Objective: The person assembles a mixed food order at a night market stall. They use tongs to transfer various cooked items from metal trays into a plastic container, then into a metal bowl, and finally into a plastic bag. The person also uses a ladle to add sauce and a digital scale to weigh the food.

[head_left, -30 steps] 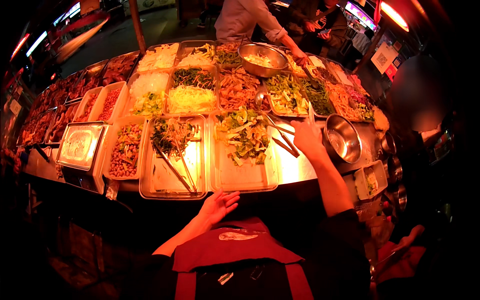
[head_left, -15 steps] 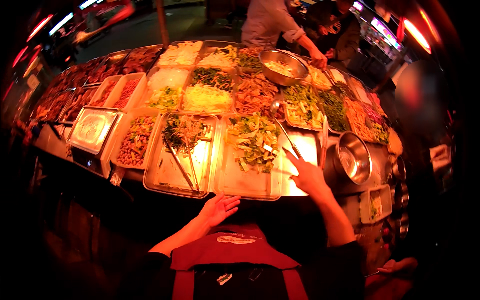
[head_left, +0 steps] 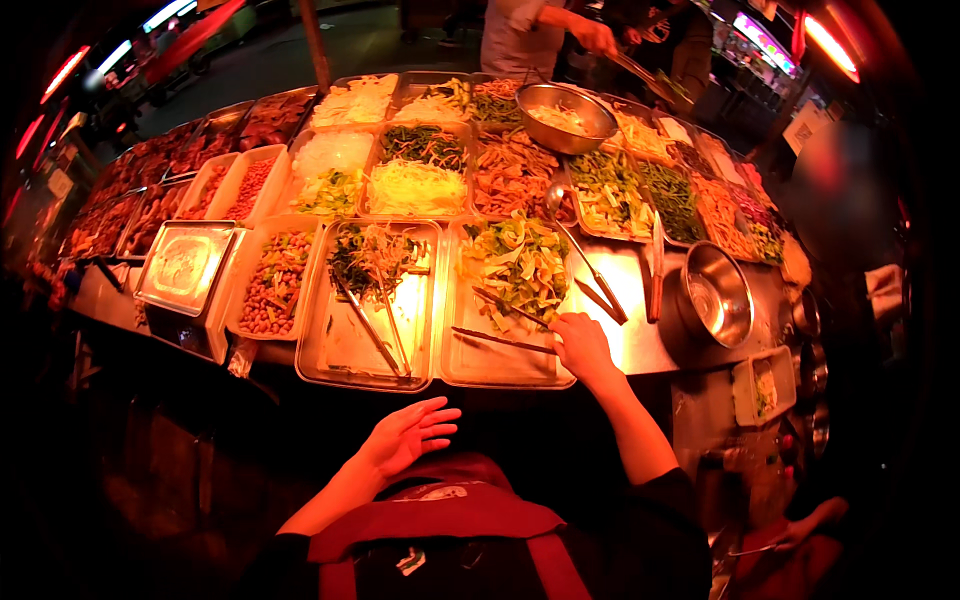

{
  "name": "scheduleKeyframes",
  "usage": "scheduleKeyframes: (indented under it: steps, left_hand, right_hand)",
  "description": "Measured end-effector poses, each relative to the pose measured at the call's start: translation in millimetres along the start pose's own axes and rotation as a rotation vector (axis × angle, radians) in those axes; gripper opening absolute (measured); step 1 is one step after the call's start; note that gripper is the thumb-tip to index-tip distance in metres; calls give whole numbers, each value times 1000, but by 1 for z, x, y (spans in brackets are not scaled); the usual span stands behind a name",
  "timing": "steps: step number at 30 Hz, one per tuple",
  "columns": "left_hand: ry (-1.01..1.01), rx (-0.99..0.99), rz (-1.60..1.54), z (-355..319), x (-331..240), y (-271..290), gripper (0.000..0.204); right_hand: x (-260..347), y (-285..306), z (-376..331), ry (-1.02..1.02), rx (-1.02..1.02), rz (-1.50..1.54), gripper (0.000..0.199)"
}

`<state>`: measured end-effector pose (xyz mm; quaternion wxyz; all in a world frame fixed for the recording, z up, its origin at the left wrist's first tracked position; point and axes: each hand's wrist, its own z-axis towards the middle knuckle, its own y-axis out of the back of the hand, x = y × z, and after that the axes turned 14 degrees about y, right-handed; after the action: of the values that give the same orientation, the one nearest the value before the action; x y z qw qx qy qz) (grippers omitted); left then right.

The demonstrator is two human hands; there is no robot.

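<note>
My right hand (head_left: 583,345) is closed round the back end of a pair of tongs (head_left: 505,341). The two arms of the tongs spread apart over the front part of a metal tray (head_left: 460,372). Chopped leafy greens (head_left: 518,265) fill the back of that tray, just beyond the tips. My left hand (head_left: 405,436) is held in the air before the counter's front edge, fingers stretched out and nothing in it. Left of the greens stands a second tray (head_left: 330,368) with dark greens and pale shreds; another pair of tongs (head_left: 372,335) lies in it.
A ladle (head_left: 590,262) rests right of the greens, beside more tongs (head_left: 656,270) and a steel bowl (head_left: 716,295). Behind are several food trays and a large bowl (head_left: 567,118). Across the counter a person's hand (head_left: 594,37) holds tongs. Another hand (head_left: 800,530) shows at lower right.
My right hand has closed on the tongs and moved left over the tray of greens. My left hand has shifted slightly left. The person across has raised a hand with tongs.
</note>
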<state>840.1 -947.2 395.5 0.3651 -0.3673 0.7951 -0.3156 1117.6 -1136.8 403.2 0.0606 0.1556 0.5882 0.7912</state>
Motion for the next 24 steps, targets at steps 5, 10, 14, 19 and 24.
scheduleKeyframes:
  steps: [5,10,14,19,24]
  left_hand:
    - [-110,-2,121,-54,-14,35,36]
    - [-25,-69,128,-91,-27,80,35]
    - [15,-80,176,-86,-38,87,31]
    - [-59,-52,120,-47,-58,66,31]
    - [-121,18,70,-17,-72,47,32]
  right_hand:
    - [29,-13,22,-140,-352,0,7]
    - [54,-23,31,-287,-322,-51,10]
    - [27,-7,57,-309,-389,-221,6]
    - [-17,-5,118,-314,-409,-166,8]
    - [-53,7,152,-296,-485,-42,8]
